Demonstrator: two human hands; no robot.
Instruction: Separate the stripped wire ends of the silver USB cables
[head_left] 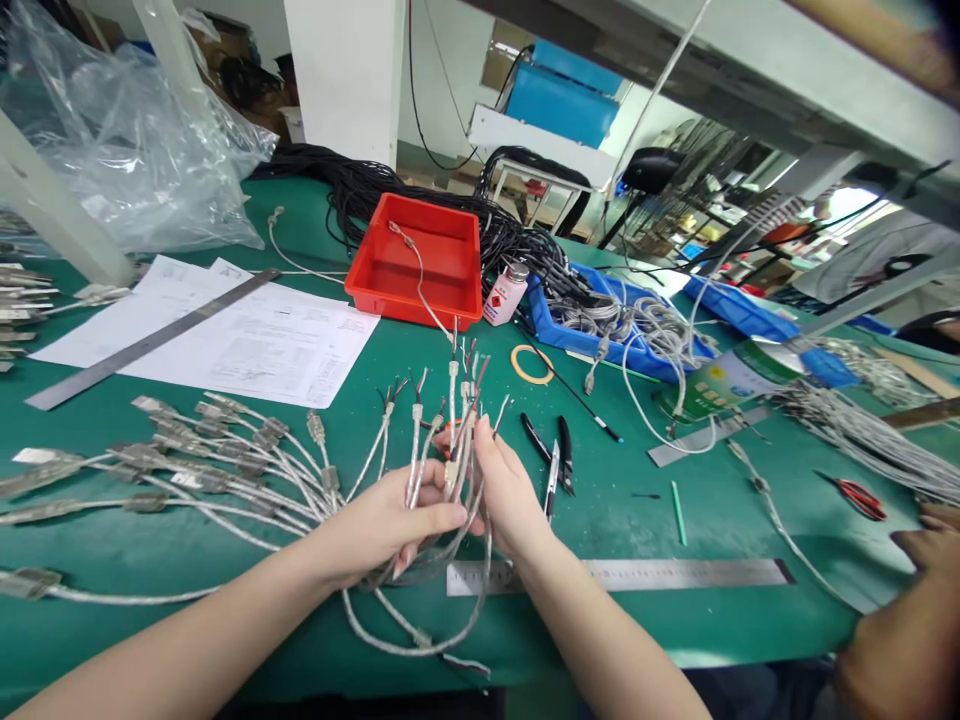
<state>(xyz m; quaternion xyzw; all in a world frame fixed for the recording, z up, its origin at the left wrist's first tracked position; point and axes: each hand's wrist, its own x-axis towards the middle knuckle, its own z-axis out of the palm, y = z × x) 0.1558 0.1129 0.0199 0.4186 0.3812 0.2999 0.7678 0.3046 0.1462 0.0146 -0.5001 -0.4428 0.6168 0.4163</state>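
Observation:
Several grey USB cables (pixel 300 490) fan out over the green bench, their plugs lying to the left. My left hand (pixel 397 515) is closed around some of these cables near their stripped ends. Close by on the right, my right hand (pixel 506 480) grips the same bundle, fingertips at the upper ends. Thin coloured wires (pixel 472 365) stick up out of the bundle above both hands. One cable loops down beneath the hands toward the front edge. A steel ruler (pixel 622 574) lies just right of the bundle, partly behind my right forearm.
Ahead sits a red tray (pixel 360 285) with one cable in it, beside a small bottle (pixel 505 293). Pliers (pixel 564 455), a green stick (pixel 679 512) and red-handled scissors (pixel 861 498) lie to the right. Blue trays (pixel 551 325) hold more cables. Another person's hand (pixel 934 550) is at far right.

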